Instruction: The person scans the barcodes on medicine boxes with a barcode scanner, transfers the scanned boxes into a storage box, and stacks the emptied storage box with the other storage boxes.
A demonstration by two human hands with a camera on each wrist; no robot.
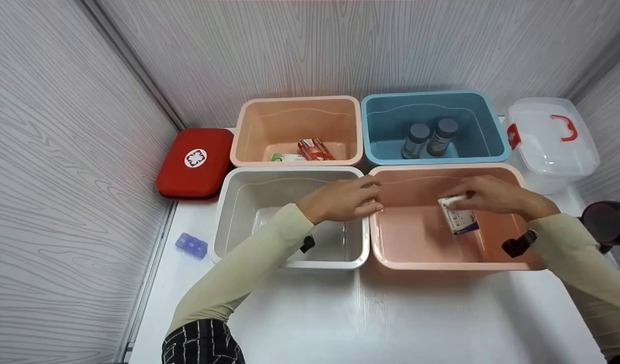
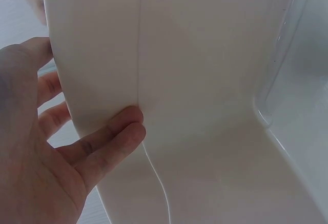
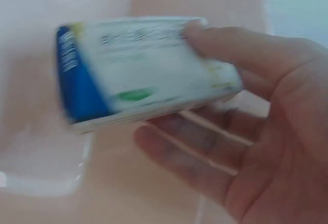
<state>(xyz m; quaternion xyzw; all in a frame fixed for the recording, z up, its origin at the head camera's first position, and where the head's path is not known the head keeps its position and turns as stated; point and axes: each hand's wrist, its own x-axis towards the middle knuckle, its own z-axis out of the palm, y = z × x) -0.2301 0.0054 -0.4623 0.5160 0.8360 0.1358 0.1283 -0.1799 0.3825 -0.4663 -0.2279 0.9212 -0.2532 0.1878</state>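
Note:
My right hand holds a small white medicine box with a blue end inside the front pink bin. In the right wrist view the thumb lies on top of the box and fingers are underneath; the picture is blurred. My left hand grips the right side of the white bin, where it meets the pink one. In the left wrist view, two fingers press the inner face of the wall and the others pass behind it.
Behind stand an orange bin with medicine boxes and a blue bin with two bottles. A red first-aid case and a purple pill case lie left. A clear lidded box stands right, near a black device.

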